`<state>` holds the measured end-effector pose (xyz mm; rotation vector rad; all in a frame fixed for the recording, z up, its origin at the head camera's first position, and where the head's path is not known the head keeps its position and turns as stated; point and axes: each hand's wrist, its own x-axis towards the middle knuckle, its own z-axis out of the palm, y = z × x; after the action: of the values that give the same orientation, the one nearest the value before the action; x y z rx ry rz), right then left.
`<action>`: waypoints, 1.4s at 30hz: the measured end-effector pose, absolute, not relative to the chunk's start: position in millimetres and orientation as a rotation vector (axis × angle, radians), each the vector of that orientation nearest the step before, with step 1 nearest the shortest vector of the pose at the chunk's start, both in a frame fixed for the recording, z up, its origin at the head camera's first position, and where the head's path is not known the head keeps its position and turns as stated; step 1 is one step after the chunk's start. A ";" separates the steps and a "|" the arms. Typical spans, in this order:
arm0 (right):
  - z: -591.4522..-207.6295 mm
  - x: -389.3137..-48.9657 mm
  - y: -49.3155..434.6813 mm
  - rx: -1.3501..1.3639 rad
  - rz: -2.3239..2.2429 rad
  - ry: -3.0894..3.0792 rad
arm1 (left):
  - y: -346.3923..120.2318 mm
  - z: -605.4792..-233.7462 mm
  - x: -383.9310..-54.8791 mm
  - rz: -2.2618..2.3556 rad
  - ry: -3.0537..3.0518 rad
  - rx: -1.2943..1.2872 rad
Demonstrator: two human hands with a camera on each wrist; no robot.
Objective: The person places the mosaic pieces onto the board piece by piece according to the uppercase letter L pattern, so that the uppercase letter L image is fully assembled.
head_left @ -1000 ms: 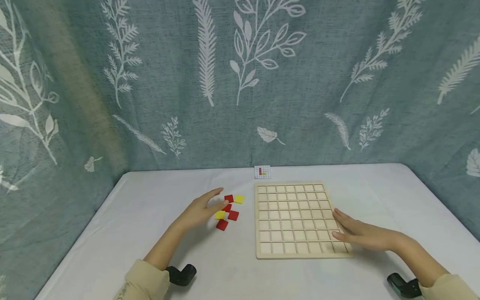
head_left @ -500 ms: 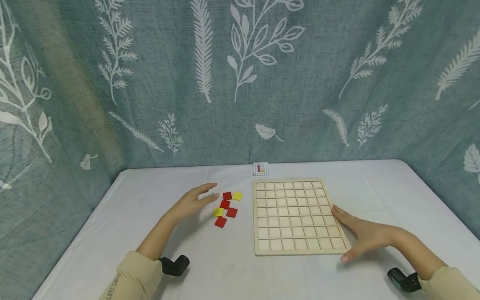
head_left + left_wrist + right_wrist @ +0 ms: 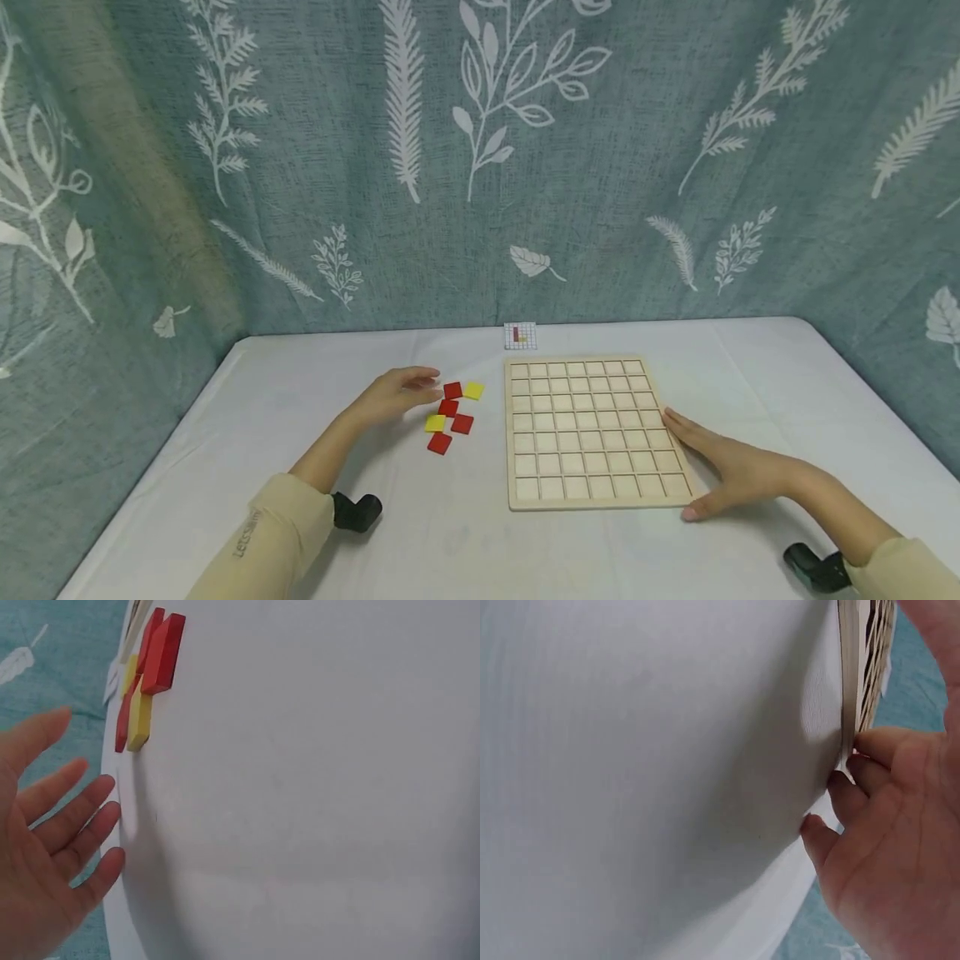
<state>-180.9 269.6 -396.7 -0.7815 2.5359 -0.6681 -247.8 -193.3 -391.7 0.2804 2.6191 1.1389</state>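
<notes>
My left hand (image 3: 393,396), fingers loosely bent and holding nothing, is just left of a loose group of square tiles. Its fingertips are close beside the far red tile (image 3: 453,390); a yellow tile (image 3: 473,391) lies to the right of that one. Nearer me are more red tiles, one of them (image 3: 462,424) on the right, and a second yellow tile (image 3: 435,423). In the left wrist view the fingers (image 3: 94,825) are spread apart. My right hand (image 3: 738,475) touches the right edge of a wooden grid board (image 3: 581,504), thumb stretched to its near corner.
A small card (image 3: 520,336) printed with a grid and coloured squares lies at the back edge of the white table (image 3: 465,542). Behind hangs a green leaf-patterned curtain (image 3: 337,167). Black wrist devices, one of them (image 3: 357,512) on the left, sit below both wrists.
My left hand has drawn left off the tiles, then come slightly back towards them with fingers more bent. My right thumb has moved from over the board to its near corner.
</notes>
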 end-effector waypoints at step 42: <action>-394.4 -202.3 273.7 -0.808 -0.604 2.562 | -172.3 -402.4 -280.6 0.950 2.727 0.285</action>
<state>-202.3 273.7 -394.4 -0.8084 2.5621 -0.6043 -280.6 -172.3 -402.4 0.2849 2.7267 0.9501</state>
